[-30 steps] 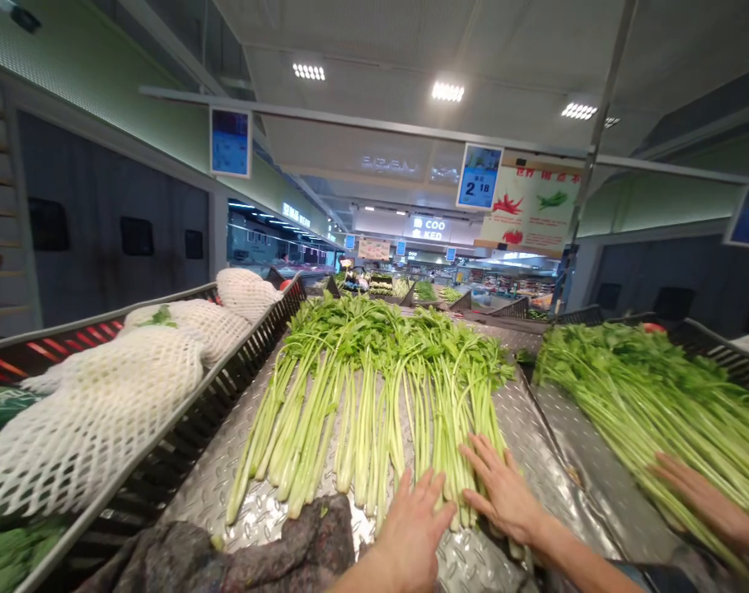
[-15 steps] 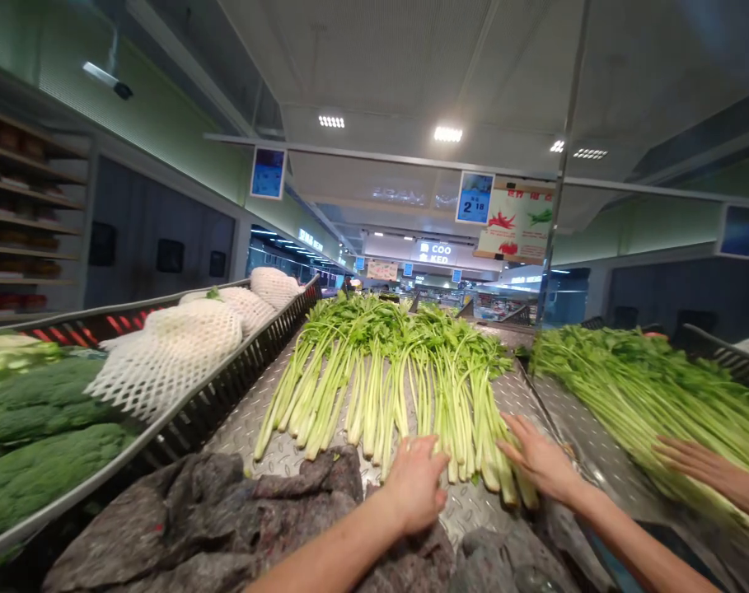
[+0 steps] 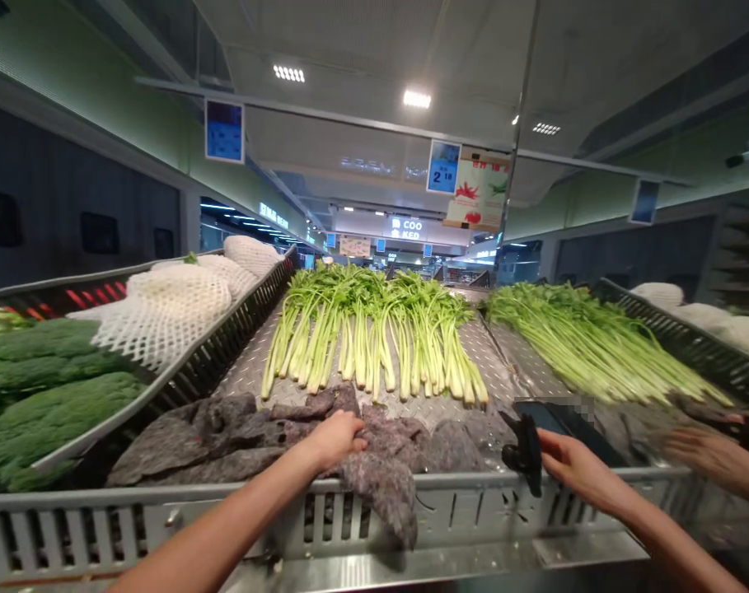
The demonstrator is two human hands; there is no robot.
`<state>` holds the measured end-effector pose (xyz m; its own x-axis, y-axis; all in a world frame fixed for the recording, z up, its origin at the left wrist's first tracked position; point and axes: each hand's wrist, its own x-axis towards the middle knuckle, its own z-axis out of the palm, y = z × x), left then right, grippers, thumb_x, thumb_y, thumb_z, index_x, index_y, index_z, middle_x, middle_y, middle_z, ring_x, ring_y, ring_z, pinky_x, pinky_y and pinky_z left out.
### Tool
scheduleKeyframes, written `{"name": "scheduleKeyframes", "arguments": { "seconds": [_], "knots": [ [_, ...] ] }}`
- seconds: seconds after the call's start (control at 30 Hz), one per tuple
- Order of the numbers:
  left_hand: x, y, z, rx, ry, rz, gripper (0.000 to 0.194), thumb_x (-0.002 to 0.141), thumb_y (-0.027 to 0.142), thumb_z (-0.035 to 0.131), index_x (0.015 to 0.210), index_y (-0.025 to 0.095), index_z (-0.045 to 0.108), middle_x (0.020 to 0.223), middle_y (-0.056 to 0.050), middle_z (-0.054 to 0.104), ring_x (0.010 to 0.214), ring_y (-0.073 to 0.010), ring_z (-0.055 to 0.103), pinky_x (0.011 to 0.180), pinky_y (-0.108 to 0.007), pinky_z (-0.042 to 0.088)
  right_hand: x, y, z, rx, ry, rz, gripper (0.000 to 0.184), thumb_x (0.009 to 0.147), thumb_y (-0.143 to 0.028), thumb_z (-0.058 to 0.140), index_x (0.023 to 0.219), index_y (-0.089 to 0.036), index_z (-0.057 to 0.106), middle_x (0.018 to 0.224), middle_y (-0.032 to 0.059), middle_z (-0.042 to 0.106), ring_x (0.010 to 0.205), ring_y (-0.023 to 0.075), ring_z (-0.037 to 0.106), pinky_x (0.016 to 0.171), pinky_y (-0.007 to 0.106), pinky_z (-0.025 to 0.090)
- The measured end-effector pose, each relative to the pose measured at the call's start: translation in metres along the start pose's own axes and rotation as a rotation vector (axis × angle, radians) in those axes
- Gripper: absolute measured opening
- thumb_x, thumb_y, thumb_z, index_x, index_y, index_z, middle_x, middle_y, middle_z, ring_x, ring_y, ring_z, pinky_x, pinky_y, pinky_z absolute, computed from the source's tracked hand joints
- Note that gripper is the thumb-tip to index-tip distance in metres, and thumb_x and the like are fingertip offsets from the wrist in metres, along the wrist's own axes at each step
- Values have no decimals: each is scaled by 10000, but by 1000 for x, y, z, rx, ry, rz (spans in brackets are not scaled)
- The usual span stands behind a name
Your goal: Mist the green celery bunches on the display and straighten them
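My left hand [image 3: 337, 441] is closed, its fingers curled on the crumpled grey felt cloth [image 3: 226, 449]; the fingertips are partly hidden. Part of the cloth hangs over the front rail. On the right, my right hand [image 3: 568, 465] has its thumb and fingers on a black bracket-like holder [image 3: 526, 453]. Beside the holder lies a dark flat panel [image 3: 572, 428], partly blurred out. Beyond the cloth, celery stalks [image 3: 374, 346] are spread in a row on the metal tread plate [image 3: 244, 366], leaves to the back and cut ends toward me.
To the left, a black slatted crate [image 3: 213, 354] holds broccoli [image 3: 58, 403] and pale vegetables in white foam nets [image 3: 176, 296]. A slotted grey rail [image 3: 226, 519] runs along the front. On the right, a mirror [image 3: 584, 255] reflects the celery and my hand.
My view has shifted back and right, bringing the front rail into sight. My right hand has left the celery for the black holder. My left hand has moved from the stalk ends onto the cloth.
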<state>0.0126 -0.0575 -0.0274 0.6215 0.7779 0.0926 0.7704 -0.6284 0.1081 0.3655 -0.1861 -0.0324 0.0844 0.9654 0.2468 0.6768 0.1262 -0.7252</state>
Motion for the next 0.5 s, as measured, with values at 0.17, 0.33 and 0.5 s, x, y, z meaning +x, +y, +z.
{"name": "scheduleKeyframes", "arguments": {
  "seconds": [0.17,0.33,0.5],
  "knots": [
    [0,3,-6,46,54,-72,312,778,332,351,833,188,622,880,-90,648,865,-226,591,736,-321,435,2,-40,13,-107,-191,-51,523,660,-372,536,1134,-151,532,1196,88,503,1143,252,408,947,356,325],
    [-11,8,-8,26,174,-147,454,791,442,284,774,176,651,845,-106,661,848,-238,602,732,-339,441,6,-54,27,-240,-241,-40,630,547,-388,640,1132,-176,542,1312,106,365,1218,283,294,1002,369,229],
    [-9,11,-6,-3,212,-205,387,757,407,333,831,174,632,866,-116,657,849,-266,600,719,-381,444,8,-53,44,-194,-216,-223,511,621,-385,594,1098,-206,562,1169,78,525,1096,267,456,955,348,323]
  ]
}}
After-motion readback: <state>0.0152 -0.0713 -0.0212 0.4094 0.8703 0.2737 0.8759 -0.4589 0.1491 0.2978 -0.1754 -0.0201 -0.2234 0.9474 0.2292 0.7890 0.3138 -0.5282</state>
